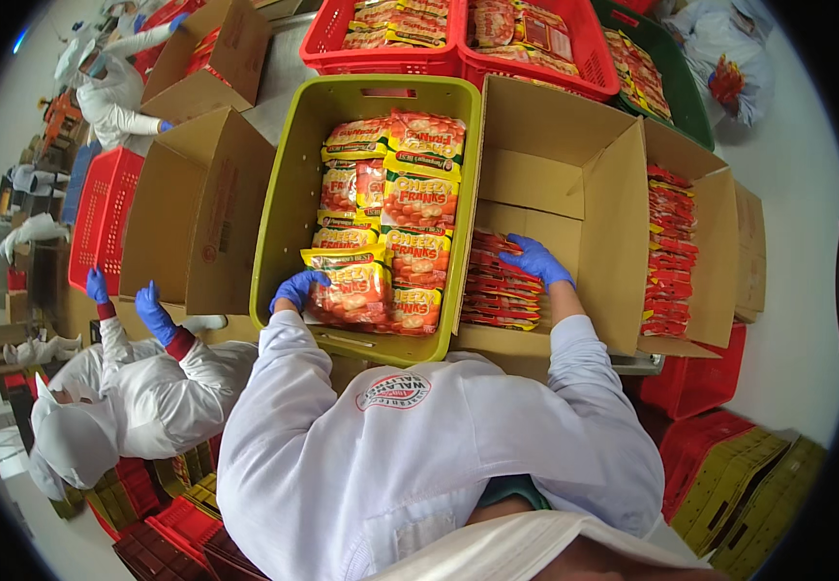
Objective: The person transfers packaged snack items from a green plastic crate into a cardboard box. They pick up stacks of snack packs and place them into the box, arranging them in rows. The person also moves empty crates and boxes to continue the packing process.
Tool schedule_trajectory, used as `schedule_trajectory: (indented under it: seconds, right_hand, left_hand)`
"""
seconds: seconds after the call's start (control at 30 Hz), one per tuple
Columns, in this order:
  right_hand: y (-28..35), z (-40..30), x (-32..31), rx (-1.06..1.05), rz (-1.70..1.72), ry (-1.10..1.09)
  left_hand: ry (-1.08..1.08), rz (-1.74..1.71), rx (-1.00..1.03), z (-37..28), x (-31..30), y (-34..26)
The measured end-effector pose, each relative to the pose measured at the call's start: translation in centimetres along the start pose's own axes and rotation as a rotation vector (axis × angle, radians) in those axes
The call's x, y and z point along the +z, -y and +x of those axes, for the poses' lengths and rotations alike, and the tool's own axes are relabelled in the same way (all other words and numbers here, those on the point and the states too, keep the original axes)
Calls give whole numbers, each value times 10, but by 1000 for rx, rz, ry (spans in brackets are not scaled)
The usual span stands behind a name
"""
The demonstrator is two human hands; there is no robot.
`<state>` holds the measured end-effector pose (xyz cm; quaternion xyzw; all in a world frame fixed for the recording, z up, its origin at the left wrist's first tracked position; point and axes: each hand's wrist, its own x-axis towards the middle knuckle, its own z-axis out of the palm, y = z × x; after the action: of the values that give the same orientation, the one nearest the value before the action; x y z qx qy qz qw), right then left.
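Note:
My left hand [299,290], in a blue glove, grips the left edge of a plastic pack of cheese franks [350,285] at the near end of an olive-green plastic crate [473,145]. More packs of the same kind [421,197] lie in two columns beneath and beyond it. To the right stands an open cardboard box [612,218]. Inside, my right hand [537,261], also gloved, rests with spread fingers on the far end of a row of packs [503,290] standing on edge. Whether its fingertips hold one of them cannot be told.
Red crates [383,62] with packs stand beyond, beside a dark green crate [688,94]. Another box [724,218] with packs is at right, an open box [234,218] at left. Co-workers in white [165,392] stand left; another person [728,58] is at far right. Stacked crates [724,479] stand behind.

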<state>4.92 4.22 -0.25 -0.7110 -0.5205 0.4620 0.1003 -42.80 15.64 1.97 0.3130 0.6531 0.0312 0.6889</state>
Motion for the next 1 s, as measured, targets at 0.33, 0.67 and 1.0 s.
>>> schedule_trajectory:
  seconds: [0.33, 0.67, 1.0]
  right_hand:
    - [13, 2, -19, 0, -148, 145]
    - [169, -75, -93, -1000, 14, -431]
    - [156, -129, -147, -907, -62, -702]
  left_hand:
    - [96, 386, 509, -4, 106, -1]
    - [-730, 1428, 1294, -188, 203, -155]
    - [-443, 1124, 1871, -228, 254, -203]
